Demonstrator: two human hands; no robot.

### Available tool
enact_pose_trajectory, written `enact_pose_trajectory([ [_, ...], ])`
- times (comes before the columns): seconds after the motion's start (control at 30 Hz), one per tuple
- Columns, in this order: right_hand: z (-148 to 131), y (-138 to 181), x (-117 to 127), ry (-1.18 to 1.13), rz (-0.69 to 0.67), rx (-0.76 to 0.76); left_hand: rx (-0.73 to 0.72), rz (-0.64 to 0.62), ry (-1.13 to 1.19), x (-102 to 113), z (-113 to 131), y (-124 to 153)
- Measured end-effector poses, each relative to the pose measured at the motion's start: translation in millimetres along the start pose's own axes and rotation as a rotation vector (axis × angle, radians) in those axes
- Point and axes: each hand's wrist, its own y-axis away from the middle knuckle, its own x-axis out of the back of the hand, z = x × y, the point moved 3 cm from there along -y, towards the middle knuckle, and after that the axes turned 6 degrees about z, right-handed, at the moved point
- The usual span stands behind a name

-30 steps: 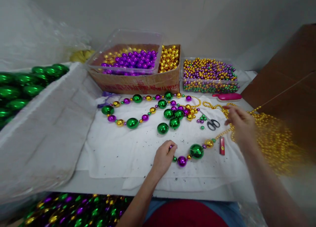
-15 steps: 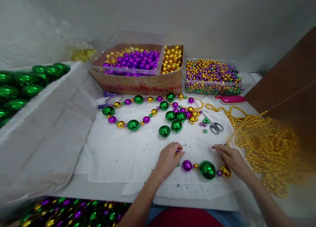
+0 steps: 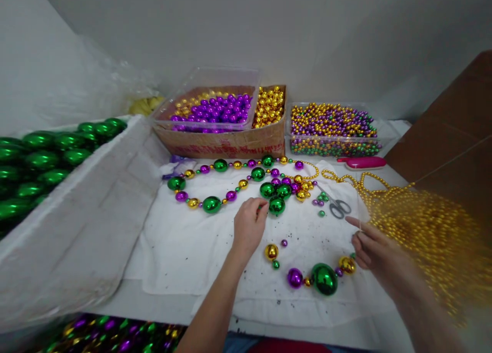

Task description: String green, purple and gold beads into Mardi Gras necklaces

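Note:
My left hand (image 3: 249, 227) is closed, its fingers curled over the spot where a large green bead lay; the hand hides that bead. Right beside its fingertips sit several large green beads (image 3: 277, 206). My right hand (image 3: 371, 248) points its index finger forward with the other fingers curled, and a thin pale thread (image 3: 360, 226) crosses that finger. Below it is a short run of beads: a gold bead (image 3: 347, 265), a large green bead (image 3: 324, 278) and a purple bead (image 3: 295, 277). Left of these lie another gold bead (image 3: 271, 251) and a small purple bead (image 3: 284, 243).
A beaded necklace (image 3: 211, 204) curves across the white cloth (image 3: 184, 250). Scissors (image 3: 340, 208) lie near my right hand, beside heaped gold bead strands (image 3: 426, 225). Behind stand a cardboard box (image 3: 219, 144) and a clear bead tub (image 3: 334, 138). A foam box (image 3: 96, 209) of green beads borders the left.
My left hand has moved forward from the gold and small beads, now uncovered on the cloth, to the large green beads. My right index finger has straightened. The view has shifted slightly.

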Motion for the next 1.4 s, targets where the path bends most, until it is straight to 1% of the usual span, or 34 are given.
enact_pose_trajectory([
  [0.07,-2.5,4.0,-8.1,0.005,-0.037,0.025,0.016,0.035,-0.141,-2.2,-4.6,-6.5],
  [0.13,-5.6,5.8,-14.1,0.03,-0.05,0.085,0.04,0.017,-0.264,-8.1,-11.0,-7.7],
  [0.2,-8.6,5.6,-17.3,0.058,-0.029,0.163,0.09,-0.023,-0.336,-14.6,-18.8,-5.8],
  [0.3,-10.4,4.7,-20.1,0.094,0.006,0.227,0.194,-0.119,-0.273,-23.0,-30.0,-2.1],
  [0.37,-10.5,4.8,-21.9,0.111,0.027,0.238,0.215,-0.172,-0.195,-26.4,-34.5,-0.5],
  [0.43,-11.0,5.6,-23.3,0.13,0.066,0.269,0.212,-0.187,-0.112,-27.7,-36.8,1.4],
  [0.5,-11.1,6.8,-24.8,0.157,0.099,0.322,0.24,-0.186,0.026,-28.0,-38.8,5.5],
  [0.57,-9.0,8.5,-26.4,0.201,0.1,0.364,0.313,-0.183,0.244,-27.4,-41.2,11.9],
  [0.63,-3.9,10.9,-28.0,0.259,0.077,0.367,0.438,-0.175,0.512,-25.1,-44.0,19.4],
  [0.77,10.0,19.7,-30.1,0.386,0.041,0.318,0.772,-0.101,1.135,-15.4,-46.4,31.2],
  [0.83,16.0,25.8,-32.3,0.452,0.008,0.296,0.894,-0.094,1.338,-11.2,-44.3,34.5],
  [0.9,21.4,32.8,-36.4,0.538,-0.06,0.267,0.96,-0.126,1.433,-9.2,-41.1,36.4],
  [0.97,25.1,40.2,-39.8,0.617,-0.092,0.258,0.967,-0.142,1.477,-8.8,-38.2,37.3],
  [1.13,27.1,55.0,-41.6,0.712,-0.057,0.301,0.914,-0.144,1.533,-11.5,-34.5,38.9],
  [1.4,28.3,59.1,-36.6,0.772,-0.02,0.331,0.852,-0.109,1.553,-14.2,-35.4,43.2],
])
